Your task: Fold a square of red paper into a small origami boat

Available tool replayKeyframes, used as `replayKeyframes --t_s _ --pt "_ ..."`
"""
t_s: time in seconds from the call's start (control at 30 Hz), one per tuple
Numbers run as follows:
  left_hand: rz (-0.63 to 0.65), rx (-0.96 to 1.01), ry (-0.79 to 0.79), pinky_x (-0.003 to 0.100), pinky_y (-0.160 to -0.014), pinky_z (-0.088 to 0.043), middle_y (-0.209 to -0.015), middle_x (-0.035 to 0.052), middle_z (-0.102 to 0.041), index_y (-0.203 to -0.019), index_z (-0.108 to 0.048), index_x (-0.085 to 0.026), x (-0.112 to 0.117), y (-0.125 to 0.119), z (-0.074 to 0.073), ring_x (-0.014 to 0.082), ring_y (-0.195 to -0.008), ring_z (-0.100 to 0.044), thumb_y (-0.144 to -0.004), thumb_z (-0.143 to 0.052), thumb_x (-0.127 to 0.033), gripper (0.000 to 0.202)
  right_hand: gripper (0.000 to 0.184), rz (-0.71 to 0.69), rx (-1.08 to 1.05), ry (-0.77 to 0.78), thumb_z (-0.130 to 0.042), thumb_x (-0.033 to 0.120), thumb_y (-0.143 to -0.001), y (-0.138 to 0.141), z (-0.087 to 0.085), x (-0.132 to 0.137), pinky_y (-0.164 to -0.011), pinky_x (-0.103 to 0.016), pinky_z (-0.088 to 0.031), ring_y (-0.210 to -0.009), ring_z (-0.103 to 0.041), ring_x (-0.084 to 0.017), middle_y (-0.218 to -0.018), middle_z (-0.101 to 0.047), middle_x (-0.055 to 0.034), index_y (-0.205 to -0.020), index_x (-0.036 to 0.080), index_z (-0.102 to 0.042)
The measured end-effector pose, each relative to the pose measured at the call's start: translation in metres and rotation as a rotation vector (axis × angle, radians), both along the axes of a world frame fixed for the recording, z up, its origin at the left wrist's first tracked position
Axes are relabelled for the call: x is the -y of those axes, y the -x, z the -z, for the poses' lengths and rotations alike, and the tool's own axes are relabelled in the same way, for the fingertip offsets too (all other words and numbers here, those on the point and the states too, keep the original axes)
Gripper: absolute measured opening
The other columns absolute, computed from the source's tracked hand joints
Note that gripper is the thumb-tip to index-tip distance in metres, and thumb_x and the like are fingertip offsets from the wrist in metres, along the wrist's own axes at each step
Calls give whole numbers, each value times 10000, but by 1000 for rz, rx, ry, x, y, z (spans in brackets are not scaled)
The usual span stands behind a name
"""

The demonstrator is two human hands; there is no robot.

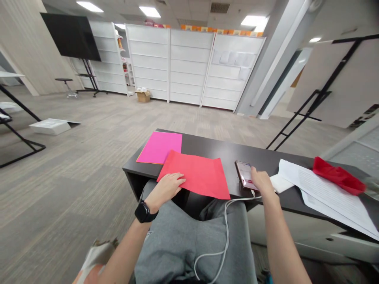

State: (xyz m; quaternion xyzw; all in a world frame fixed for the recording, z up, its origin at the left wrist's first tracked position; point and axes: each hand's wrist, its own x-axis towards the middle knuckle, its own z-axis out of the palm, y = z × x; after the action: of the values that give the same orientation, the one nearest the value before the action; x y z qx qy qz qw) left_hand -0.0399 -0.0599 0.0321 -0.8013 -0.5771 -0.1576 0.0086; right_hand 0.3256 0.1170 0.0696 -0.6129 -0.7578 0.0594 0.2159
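My left hand [170,186] lies flat on the left front part of a red paper sheet [199,173], fingers stretched out. The sheet hangs slightly over the table's front edge and shows faint creases. A smartphone [244,173] with a lit screen and a white cable plugged into its lower end is at my right hand [263,182]. The thumb rests over the screen's right side, and the other fingers are mostly hidden behind the hand. Bright pink paper sheets [161,146], with an orange edge showing, lie behind the red sheet on the left.
The dark table [207,146] spans the front. To the right lie a white block-shaped item [281,183], printed papers [322,189] and a crumpled red cloth-like piece [337,175]. A white cable [226,225] trails across my lap. White shelving [189,63] stands behind.
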Motion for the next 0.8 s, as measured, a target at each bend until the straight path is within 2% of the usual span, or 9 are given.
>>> replayKeyframes --t_s 0.07,0.13,0.2,0.27,0.37,0.47,0.6,0.7,0.8 --pt "8 -15 9 416 -1051 -500 -1332 121 -651 -1209 -672 -195 0 -2 -2 269 -1233 -628 -886 -575 -88 354 428 -38 -11 -31 -383 334 -952 13 0 17 -1052 -647 -347 -1314 -496 -434 -1206 -677 -291 -1137 100 -690" --pt "15 -15 21 415 -1054 -500 -1342 127 -643 -1248 -643 -186 -1 -4 -1 274 -1231 -629 -882 -575 -89 385 442 -164 -46 -60 -400 380 -961 31 6 38 -1136 -560 -331 -1398 -441 -326 -1424 -578 -179 -1286 182 -627" --pt "23 5 28 422 -1069 -490 -1363 137 -629 -1300 -600 -173 -3 -3 2 277 -1251 -617 -883 -577 -101 423 518 -602 -122 38 -502 434 -941 49 15 58 -1189 -534 -287 -1465 -363 -274 -1533 -482 -111 -1422 242 -525" --pt "65 35 42 420 -1103 -463 -1423 149 -583 -1364 -545 -164 -5 4 3 273 -1316 -567 -875 -598 -125 494 642 -783 -51 158 -690 477 -815 63 26 72 -1197 -598 -232 -1480 -333 -310 -1543 -475 -93 -1412 290 -543" --pt "136 69 62 441 -1170 -381 -1519 129 -490 -1388 -532 -192 -8 26 -3 274 -1429 -441 -815 -674 -166 590 627 -743 -16 188 -736 364 -770 71 37 75 -1172 -653 -242 -1458 -370 -336 -1544 -471 -95 -1375 299 -585" --pt "105 118 111 441 -1124 -411 -1272 82 -688 -1140 -689 -216 -12 50 -14 239 -1221 -627 -876 -587 -155 289 438 -730 -122 144 -610 245 -855 64 38 64 -1130 -593 -371 -1347 -529 -303 -1433 -596 -82 -1290 279 -654" --pt "23 309 67 349 -951 -522 -1061 71 -752 -1057 -699 -191 -22 62 -19 207 -1009 -699 -955 -534 -248 202 232 -671 -320 135 -561 326 -924 52 29 50 -944 -508 -550 -1007 -718 -278 -1087 -768 -48 -1055 291 -749" --pt "50 391 62 340 -968 -522 -1120 71 -742 -1097 -690 -189 -30 60 -13 210 -1060 -687 -918 -621 -318 231 188 -620 -453 114 -596 349 -901 49 20 45 -898 -497 -569 -925 -726 -280 -978 -782 -38 -940 293 -771" --pt "20 493 71 322 -903 -550 -969 57 -771 -960 -719 -187 -36 59 -12 189 -922 -720 -956 -575 -338 209 156 -583 -582 137 -648 357 -869 47 7 40 -866 -484 -581 -879 -731 -280 -912 -787 -41 -883 289 -788"
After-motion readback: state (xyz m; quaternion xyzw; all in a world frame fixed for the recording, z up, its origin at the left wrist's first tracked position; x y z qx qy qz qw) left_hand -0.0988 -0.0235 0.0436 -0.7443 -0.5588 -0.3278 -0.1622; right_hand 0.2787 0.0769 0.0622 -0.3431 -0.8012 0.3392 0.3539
